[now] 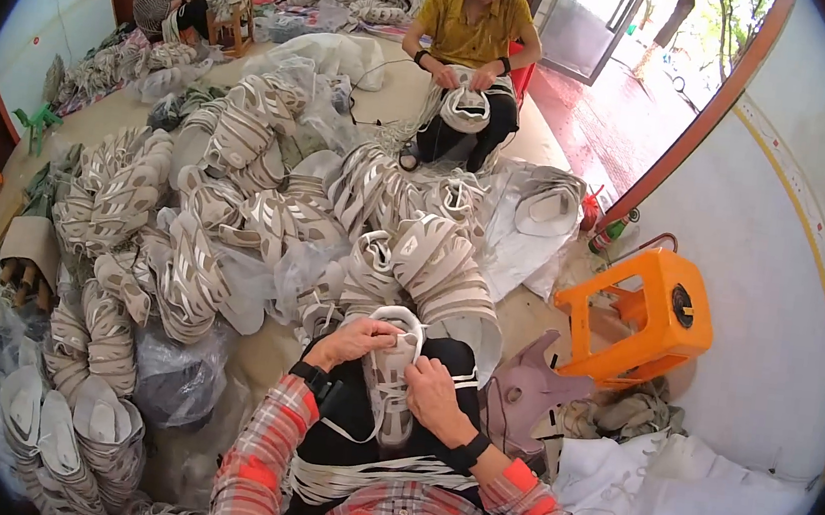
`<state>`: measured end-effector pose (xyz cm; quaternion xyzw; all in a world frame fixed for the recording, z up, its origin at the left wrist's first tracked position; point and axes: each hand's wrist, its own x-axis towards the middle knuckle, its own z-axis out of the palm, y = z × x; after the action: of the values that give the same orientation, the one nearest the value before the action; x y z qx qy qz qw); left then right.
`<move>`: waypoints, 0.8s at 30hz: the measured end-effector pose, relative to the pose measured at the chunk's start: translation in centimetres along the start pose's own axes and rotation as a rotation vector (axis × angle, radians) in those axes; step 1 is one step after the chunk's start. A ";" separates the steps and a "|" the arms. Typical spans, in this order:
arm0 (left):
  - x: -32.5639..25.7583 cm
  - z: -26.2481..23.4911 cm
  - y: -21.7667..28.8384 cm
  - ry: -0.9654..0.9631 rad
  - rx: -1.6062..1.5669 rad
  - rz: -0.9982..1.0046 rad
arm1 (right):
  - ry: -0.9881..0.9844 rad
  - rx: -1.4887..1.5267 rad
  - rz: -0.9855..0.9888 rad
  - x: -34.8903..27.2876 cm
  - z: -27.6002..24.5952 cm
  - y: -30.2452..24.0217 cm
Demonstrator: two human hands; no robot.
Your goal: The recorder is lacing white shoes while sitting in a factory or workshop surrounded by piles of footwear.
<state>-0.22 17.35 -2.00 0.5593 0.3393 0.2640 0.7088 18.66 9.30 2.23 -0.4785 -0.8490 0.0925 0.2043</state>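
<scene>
A grey-and-white shoe upper (389, 381) rests on my black-trousered lap, its padded collar pointing away from me. My left hand (361, 341) is closed on it near the tongue and collar. At the eyelet edge, my right hand (435, 396) pinches the upper's other side; whether a lace is between those fingertips is hidden. White lacing crosses the lower front of the upper, and a loose end loops out to the left. A bundle of pale shoelaces (359, 483) lies across my thighs.
Stacked shoe uppers (194, 275) cover the floor ahead and left, among clear plastic bags (180, 379). An orange stool (642, 317), a mauve plastic piece (529, 395) and white sheeting (689, 498) lie right. Ahead, a person in yellow (476, 33) handles another upper.
</scene>
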 end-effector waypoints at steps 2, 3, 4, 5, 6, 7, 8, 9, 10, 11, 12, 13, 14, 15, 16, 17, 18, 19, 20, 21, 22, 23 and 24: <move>-0.3 0.3 0.1 0.004 0.004 -0.016 | -0.024 -0.009 0.016 -0.5 -0.2 0.1; -0.4 0.3 0.3 0.008 0.020 -0.025 | -0.030 -0.007 0.004 -0.5 -0.3 0.3; -0.5 0.5 0.5 0.008 0.017 -0.020 | -0.036 -0.004 -0.009 -0.6 -0.3 0.5; -0.5 0.7 0.7 0.010 0.001 -0.013 | -0.038 -0.008 -0.012 -0.6 -0.3 0.7; -0.4 0.6 0.7 0.015 -0.013 -0.009 | -0.046 0.003 -0.025 -0.4 -0.2 0.8; -0.4 0.6 0.7 0.020 -0.015 -0.007 | -0.053 0.015 -0.037 -0.3 -0.1 0.9; -0.3 0.5 0.7 0.020 -0.008 -0.005 | -0.055 0.015 -0.041 -0.2 0.0 0.9; -0.2 0.5 0.8 0.020 0.000 -0.003 | -0.050 0.025 -0.036 -0.1 0.1 0.8; -0.2 0.4 0.8 0.023 -0.003 -0.003 | -0.044 0.034 -0.030 0.1 0.2 0.7; -0.1 0.4 0.8 0.021 -0.002 -0.002 | -0.047 0.034 -0.032 0.1 0.1 0.7; -0.1 0.4 0.8 0.020 -0.001 -0.002 | -0.060 0.027 -0.027 0.2 0.0 0.6; -0.1 0.3 0.9 0.023 -0.004 -0.002 | -0.073 0.020 -0.023 0.3 -0.1 0.6; -0.1 0.3 0.9 0.025 -0.002 -0.002 | -0.077 0.020 -0.025 0.4 -0.2 0.5; -0.1 0.3 0.9 0.028 0.000 -0.002 | -0.095 0.000 -0.023 0.5 -0.4 0.4; -0.1 0.3 0.8 0.031 -0.002 -0.002 | -0.114 -0.021 -0.022 0.7 -0.5 0.4; -0.2 0.4 0.8 0.030 -0.011 -0.001 | -0.117 -0.020 -0.025 0.8 -0.5 0.3; -0.2 0.4 0.8 0.026 -0.021 0.001 | -0.120 -0.025 -0.069 1.0 -0.4 0.3; -0.2 0.4 0.8 0.027 -0.024 0.001 | -0.123 -0.029 -0.113 1.1 -0.4 0.3; -0.3 0.3 0.9 0.033 -0.011 -0.002 | -0.126 -0.030 -0.115 1.2 -0.2 0.5; -0.2 0.3 0.9 0.036 0.002 -0.004 | -0.129 0.017 -0.126 1.3 -0.1 0.8; -0.1 0.3 0.9 0.037 0.000 -0.001 | -0.132 0.063 -0.138 1.4 0.1 1.1; -0.1 0.4 0.9 0.032 -0.027 0.006 | -0.134 0.061 -0.140 1.4 0.3 1.3; -0.1 0.6 0.8 0.028 -0.055 0.011 | -0.126 0.123 -0.095 1.2 0.6 1.4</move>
<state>0.19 17.15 -1.09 0.5377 0.3385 0.2849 0.7177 18.90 11.09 1.55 -0.4175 -0.8746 0.1647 0.1836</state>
